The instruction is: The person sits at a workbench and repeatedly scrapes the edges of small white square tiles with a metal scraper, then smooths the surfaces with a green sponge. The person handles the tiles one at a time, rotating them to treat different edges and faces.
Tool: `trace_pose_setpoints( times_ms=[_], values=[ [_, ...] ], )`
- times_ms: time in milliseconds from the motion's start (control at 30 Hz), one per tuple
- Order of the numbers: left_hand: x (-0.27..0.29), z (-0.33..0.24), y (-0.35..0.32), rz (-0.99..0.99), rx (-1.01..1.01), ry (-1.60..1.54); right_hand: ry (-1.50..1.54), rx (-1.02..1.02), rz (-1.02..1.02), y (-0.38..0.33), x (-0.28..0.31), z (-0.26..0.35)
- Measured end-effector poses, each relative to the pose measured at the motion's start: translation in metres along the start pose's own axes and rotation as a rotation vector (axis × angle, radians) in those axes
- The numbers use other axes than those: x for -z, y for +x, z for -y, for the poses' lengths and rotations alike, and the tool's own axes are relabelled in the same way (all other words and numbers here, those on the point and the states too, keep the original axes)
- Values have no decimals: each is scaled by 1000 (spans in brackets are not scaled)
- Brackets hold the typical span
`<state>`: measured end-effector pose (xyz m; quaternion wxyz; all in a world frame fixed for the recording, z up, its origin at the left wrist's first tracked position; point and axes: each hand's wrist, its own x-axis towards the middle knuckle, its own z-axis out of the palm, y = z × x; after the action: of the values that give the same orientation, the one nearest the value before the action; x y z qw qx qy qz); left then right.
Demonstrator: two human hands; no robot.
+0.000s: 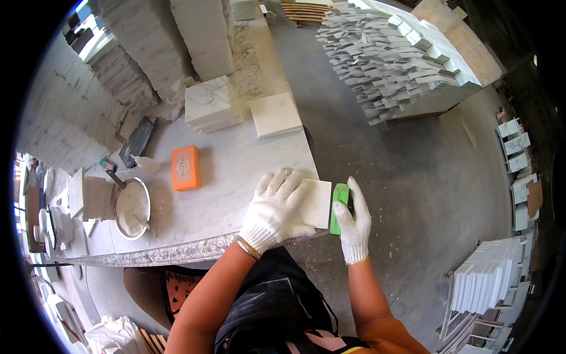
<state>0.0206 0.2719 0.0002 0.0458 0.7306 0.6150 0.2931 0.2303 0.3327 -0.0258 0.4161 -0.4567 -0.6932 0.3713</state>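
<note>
A thin white stone tile lies at the table's right edge and juts a little past it. My left hand, in a white knit glove, rests flat on the tile with its fingers stretched out, covering much of it. In my gloved right hand is a bright green block, gripped between thumb and fingers. The block stands upright beside the tile's outer edge; whether the two touch I cannot tell. Its far side is hidden by my fingers.
On the marble-topped table are an orange box, a metal bowl of whitish paste, a stack of marble tiles and a cream tile. Tall slab stacks rise behind. Beyond the floor stands a big pile of stone strips.
</note>
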Motion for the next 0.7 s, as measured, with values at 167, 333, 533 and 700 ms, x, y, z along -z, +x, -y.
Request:
trace_pose_setpoints(
  times_ms=[167, 333, 533, 700],
  values=[
    [1, 0, 2, 33, 2, -13, -107, 184, 51, -14, -2, 2],
    [-5, 2, -5, 24, 13, 58, 3, -1, -29, 14, -10, -16],
    [-7, 7, -6, 25, -1, 9, 120, -42, 41, -14, 2, 9],
    [-2, 3, 0, 47, 1, 6, -66, 77, 81, 4, -6, 1]
  ],
)
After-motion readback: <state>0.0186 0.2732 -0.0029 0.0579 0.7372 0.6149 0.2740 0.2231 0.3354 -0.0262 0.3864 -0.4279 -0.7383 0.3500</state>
